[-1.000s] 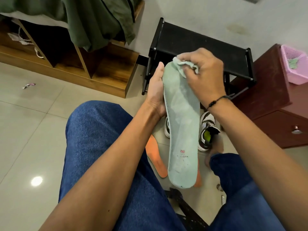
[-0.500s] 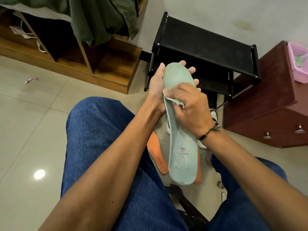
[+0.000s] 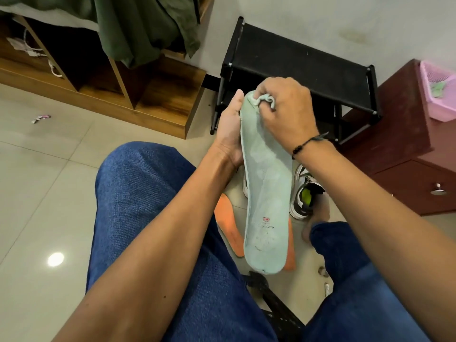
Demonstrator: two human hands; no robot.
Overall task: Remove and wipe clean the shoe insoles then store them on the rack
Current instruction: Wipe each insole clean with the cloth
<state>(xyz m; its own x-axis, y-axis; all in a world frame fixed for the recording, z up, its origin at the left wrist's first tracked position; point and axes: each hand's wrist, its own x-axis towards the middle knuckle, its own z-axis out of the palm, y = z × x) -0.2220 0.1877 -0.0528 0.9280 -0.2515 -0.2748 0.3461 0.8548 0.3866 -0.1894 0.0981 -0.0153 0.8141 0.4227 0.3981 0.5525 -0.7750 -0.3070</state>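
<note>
Wooden shelving (image 3: pixel 148 95) fills the ten o'clock corner, with a green cloth (image 3: pixel 148 28) draped over its top; pale tile (image 3: pixel 49 169) spreads below it at nine o'clock; blue jeans (image 3: pixel 148 206) cover the left thigh at seven o'clock. Moving rightward, the left hand (image 3: pixel 229 129) cups the mint insole (image 3: pixel 266 183) from behind at its toe end, thumb lying straight along the left edge, the other fingers hidden behind it; the insole stands upright at centre, heel toward six o'clock, small print near the heel; an orange insole (image 3: pixel 228 228) lies on the floor just behind it, partly hidden. The right hand (image 3: pixel 283 112) curls around a mint rag (image 3: pixel 265 99) and presses it on the insole's toe at twelve o'clock; a dark bead bracelet (image 3: pixel 306 146) circles that wrist. A black rack (image 3: pixel 308 67) stands behind the hands at one o'clock; a white and black shoe (image 3: pixel 306 193) sits on the floor at three o'clock of the insole; a red-brown cabinet (image 3: pixel 407 149) stands at three o'clock, with a pink basket (image 3: pixel 436 95) on top at two o'clock.
</note>
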